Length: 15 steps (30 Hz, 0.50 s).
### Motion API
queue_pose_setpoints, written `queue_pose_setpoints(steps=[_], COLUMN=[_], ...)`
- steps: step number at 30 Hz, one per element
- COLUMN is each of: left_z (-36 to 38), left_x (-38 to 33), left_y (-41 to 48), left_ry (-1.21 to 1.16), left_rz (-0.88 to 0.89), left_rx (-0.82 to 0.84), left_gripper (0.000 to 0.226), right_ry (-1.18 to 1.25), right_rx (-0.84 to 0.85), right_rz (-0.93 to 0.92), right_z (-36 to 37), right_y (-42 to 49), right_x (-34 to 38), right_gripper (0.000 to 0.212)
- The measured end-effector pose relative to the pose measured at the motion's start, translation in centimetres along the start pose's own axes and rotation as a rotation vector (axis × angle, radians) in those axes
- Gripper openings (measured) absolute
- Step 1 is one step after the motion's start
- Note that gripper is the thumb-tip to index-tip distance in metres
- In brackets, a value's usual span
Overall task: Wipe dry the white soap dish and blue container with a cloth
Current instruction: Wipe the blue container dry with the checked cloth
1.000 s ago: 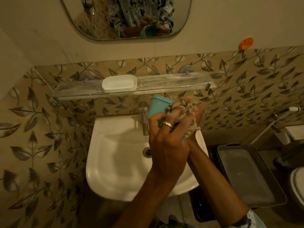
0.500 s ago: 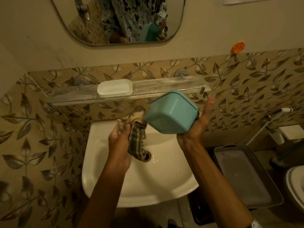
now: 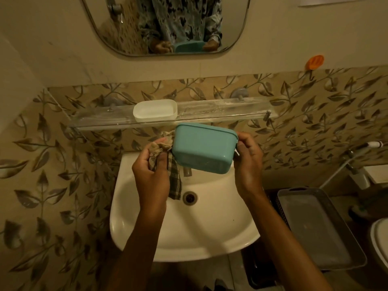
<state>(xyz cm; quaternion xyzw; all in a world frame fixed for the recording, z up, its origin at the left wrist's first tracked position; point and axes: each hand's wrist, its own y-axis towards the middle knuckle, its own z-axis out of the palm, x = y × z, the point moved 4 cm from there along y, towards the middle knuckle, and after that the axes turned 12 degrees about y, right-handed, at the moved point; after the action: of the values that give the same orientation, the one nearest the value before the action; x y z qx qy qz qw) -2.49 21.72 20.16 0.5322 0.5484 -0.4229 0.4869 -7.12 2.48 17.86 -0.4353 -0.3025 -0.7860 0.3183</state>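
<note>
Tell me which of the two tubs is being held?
The blue container, gripped by the right hand; the white soap dish sits untouched on the shelf.

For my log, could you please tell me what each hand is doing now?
Left hand: grips the cloth.
Right hand: holds the container by its end.

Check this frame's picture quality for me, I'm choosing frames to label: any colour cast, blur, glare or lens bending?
Head view: dim, warm yellow cast. Head view: teal-blue plastic container and checked cloth sharp, no motion blur. Head view: soft highlights only on the white ceramic basin's rim. Head view: wide-angle lens slightly bows the clear wall shelf.
</note>
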Motion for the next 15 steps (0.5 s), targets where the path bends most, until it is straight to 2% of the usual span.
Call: queue_pose_setpoints(steps=[3, 7, 10, 13, 15], left_z=[0.3, -0.3, -0.6, 1.2, 3.2], left_x=[-1.2, -2.2, -3.5, -3.8, -4.3], left_y=[-0.7, -1.0, -1.2, -2.0, -4.4], left_ry=[0.056, 0.100, 0.185, 0.326, 0.459], left_rz=[0.141, 0.247, 0.399, 0.461, 0.576], left_rx=[0.022, -0.049, -0.112, -0.087, -0.063], left_gripper=[0.042, 0.038, 0.040, 0.041, 0.037], right_ry=[0.186, 0.127, 0.097, 0.108, 0.186], right_rx=[-0.141, -0.260, -0.288, -0.308, -0.205], right_rz=[0.157, 0.085, 0.049, 0.041, 0.058], right_z=[0.4, 0.1, 0.6, 1.6, 2.8], right_y=[-0.2, 0.2, -0.1, -0.4, -1.4], right_x=[0.1, 0.8, 1.1, 1.4, 1.3], right_gripper=[0.037, 0.040, 0.041, 0.044, 0.040])
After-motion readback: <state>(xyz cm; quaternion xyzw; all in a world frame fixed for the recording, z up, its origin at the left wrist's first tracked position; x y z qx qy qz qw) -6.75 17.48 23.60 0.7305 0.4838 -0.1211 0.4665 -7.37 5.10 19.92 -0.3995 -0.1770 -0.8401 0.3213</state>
